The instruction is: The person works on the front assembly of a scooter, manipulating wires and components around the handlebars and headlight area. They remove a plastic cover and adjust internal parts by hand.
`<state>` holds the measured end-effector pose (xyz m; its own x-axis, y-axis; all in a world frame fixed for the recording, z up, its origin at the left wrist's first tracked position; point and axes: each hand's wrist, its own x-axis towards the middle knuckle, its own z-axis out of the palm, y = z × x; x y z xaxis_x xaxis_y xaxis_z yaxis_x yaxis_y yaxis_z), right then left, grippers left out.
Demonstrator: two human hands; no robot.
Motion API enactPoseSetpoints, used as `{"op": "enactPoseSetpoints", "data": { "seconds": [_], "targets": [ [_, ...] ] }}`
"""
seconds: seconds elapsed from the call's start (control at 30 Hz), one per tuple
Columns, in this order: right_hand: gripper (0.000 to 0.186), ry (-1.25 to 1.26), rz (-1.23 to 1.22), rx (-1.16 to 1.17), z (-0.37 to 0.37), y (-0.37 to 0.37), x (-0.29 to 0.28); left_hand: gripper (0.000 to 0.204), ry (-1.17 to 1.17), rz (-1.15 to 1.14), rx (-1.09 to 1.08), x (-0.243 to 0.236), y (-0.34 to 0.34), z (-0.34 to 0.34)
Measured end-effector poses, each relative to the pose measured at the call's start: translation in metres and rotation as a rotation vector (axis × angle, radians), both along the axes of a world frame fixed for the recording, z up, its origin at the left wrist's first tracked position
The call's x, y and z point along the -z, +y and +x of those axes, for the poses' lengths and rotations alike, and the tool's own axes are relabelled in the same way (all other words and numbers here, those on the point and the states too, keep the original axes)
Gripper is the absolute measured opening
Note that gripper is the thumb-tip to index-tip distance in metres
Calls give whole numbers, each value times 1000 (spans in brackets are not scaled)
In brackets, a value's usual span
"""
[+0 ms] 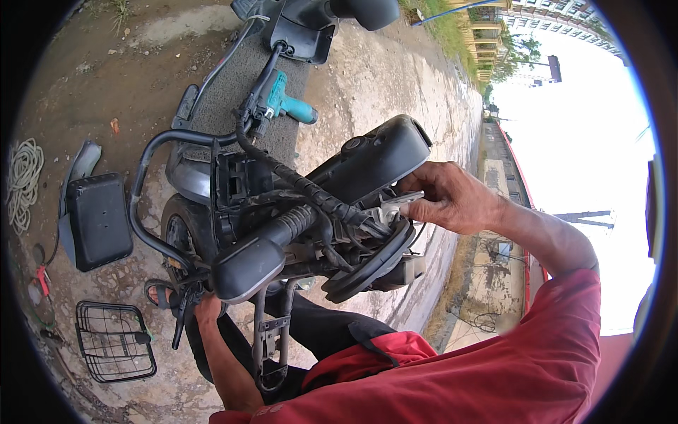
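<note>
A coil of pale rope (25, 185) lies on the ground (145, 67) near the left edge; to its right is a black tray (100, 222), with a curved grey panel (86, 161) close along its left side; below the tray sits a black wire basket (116, 342); at upper right, a blue pole (452, 10) slants over grass (452, 34) by a yellowish fence (486, 44); beyond rises a tall building (565, 20); lower down runs a weathered wall (498, 279).
</note>
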<state>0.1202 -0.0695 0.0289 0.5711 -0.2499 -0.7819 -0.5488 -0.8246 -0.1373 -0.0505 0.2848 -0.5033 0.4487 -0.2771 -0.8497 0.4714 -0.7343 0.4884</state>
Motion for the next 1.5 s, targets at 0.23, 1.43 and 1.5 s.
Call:
{"op": "enactPoseSetpoints", "data": {
  "seconds": [0.23, 1.43, 1.5],
  "targets": [
    [37, -118, 107, -388, 5, -10, -1, 102, 29, -38, 13, -9, -2, 5],
    [38, -75, 100, -172, 3, -10, 1, 88, -94, -92, 68, 16, 2, -10],
    [39, -188, 151, -405, 7, -13, 2, 89, -103, -109, 40, 16, 2, -10]
  ]
}}
